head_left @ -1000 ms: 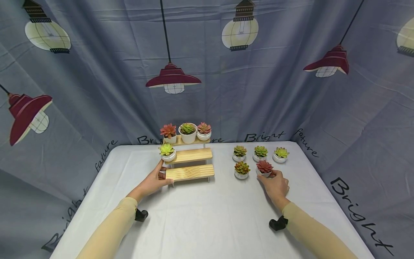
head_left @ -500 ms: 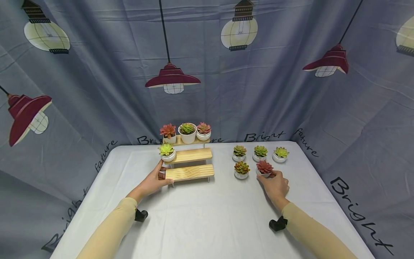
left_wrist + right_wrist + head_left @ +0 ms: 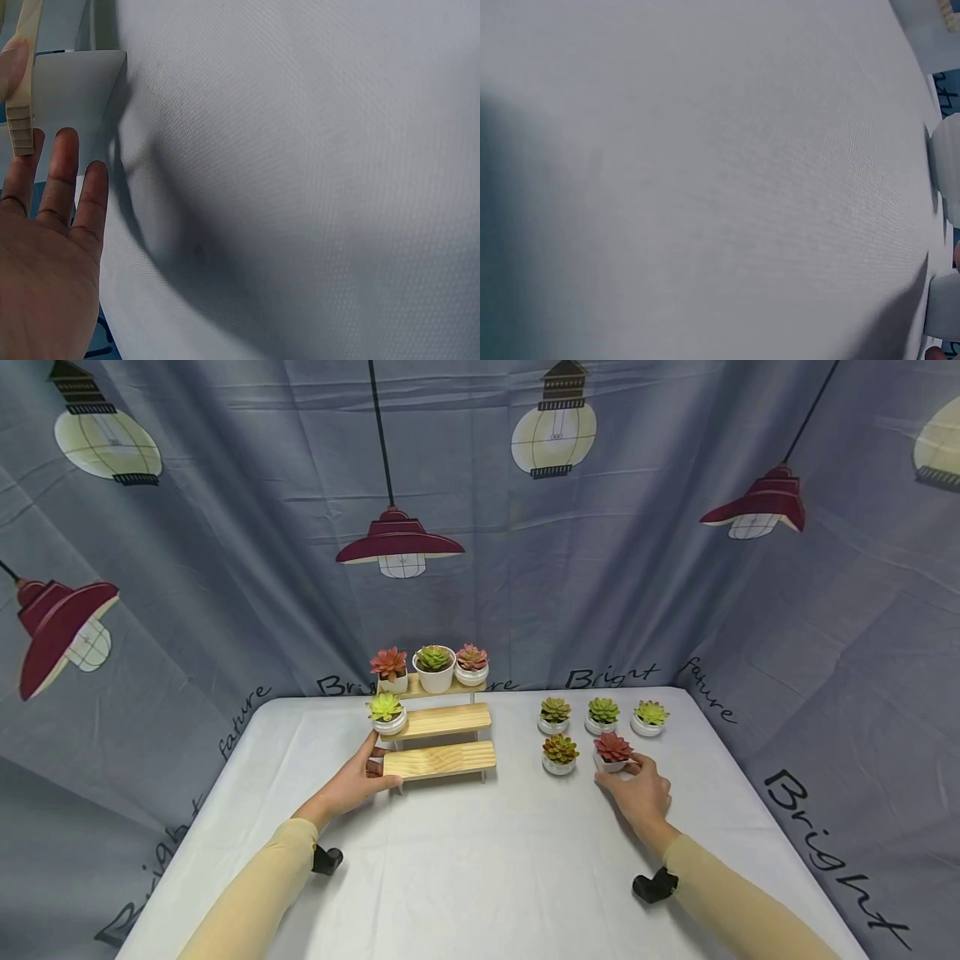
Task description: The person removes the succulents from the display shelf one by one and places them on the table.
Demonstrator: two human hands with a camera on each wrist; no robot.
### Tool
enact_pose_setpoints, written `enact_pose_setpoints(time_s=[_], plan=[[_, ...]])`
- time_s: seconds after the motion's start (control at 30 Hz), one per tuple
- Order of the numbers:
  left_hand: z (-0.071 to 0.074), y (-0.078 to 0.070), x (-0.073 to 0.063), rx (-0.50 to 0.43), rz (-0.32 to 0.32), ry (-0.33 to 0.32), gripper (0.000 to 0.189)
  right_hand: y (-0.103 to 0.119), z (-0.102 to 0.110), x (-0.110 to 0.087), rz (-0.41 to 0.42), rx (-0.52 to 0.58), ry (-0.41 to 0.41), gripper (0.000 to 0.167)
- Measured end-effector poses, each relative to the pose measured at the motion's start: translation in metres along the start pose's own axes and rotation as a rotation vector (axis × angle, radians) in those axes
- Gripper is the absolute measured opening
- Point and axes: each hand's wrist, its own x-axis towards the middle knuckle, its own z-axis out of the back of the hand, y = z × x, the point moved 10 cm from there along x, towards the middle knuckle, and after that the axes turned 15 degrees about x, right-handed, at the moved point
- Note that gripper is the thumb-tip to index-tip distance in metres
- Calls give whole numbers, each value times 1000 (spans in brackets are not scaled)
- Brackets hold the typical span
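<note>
A three-step wooden plant stand (image 3: 438,761) stands on the white table. My left hand (image 3: 352,783) holds the left end of its lowest step; in the left wrist view the thumb lies on the wooden plank (image 3: 21,112), with several fingers of the left hand (image 3: 49,255) stretched beyond its end. On the right, my right hand (image 3: 640,789) pinches the white pot of a red succulent (image 3: 612,749) between thumb and fingers. That pot (image 3: 945,307) is cut off at the right wrist view's edge, where only fingertips of the hand appear.
The stand's top step bears a red succulent (image 3: 389,664), a green one (image 3: 435,658) and a pink one (image 3: 472,657). A yellow-green succulent (image 3: 386,707) sits at the middle step's left end. Several potted succulents, including an orange-green one (image 3: 560,749), surround the right hand. A printed curtain (image 3: 480,602) hangs behind.
My right wrist has turned and shifted slightly right, and more of the red succulent's white pot shows between the fingers. The left hand and the stand have not moved.
</note>
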Motion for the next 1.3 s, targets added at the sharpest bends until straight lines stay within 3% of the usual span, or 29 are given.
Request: enact_pose_setpoints(time_s=[0.33, 0.47, 0.67, 0.87, 1.17, 1.3], plan=[[0, 0, 1, 14, -20, 0, 116, 5, 29, -12, 2, 223, 22, 87], [0, 3, 2, 9, 1, -2, 117, 19, 41, -13, 54, 295, 9, 85], [0, 4, 3, 5, -2, 4, 118, 50, 44, -16, 170, 285, 44, 81], [1, 5, 3, 4, -5, 4, 118, 86, 30, -23, 322, 266, 114, 73], [2, 3, 1, 5, 7, -4, 118, 121, -13, -41, 412, 250, 292, 71], [2, 2, 0, 20, 4, -3, 116, 138, -32, -50, 448, 263, 334, 68]])
